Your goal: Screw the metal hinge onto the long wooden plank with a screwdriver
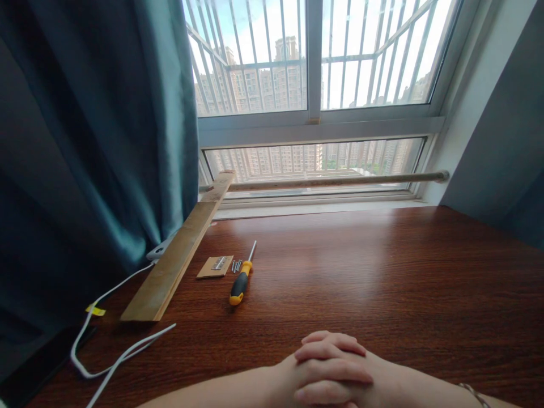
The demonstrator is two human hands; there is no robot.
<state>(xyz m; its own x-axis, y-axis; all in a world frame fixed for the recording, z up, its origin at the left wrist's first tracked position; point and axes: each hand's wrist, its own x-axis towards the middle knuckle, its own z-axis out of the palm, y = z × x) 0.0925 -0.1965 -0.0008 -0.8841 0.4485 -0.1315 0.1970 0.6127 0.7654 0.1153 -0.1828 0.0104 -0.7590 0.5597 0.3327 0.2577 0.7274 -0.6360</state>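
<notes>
My left hand (287,371) and my right hand (379,371) are clasped together at the bottom of the head view, fingers interlaced and closed. No object shows between them; the palms are hidden. Beyond them, to the left, lies a screwdriver (241,283) with a yellow and black handle, its shaft pointing away from me. Several small screws (237,266) are beside it. A piece of cardboard (207,268) lies left of the screws, with several metal pieces (219,263) on it. Neither hand touches these things.
A long wooden board (178,255) slants across the left side, its far end at the rail (340,182) before the window. A white cable (123,358) curls on the brown table (361,283). A blue curtain (102,124) hangs at the left. My right wrist wears a bracelet (474,394).
</notes>
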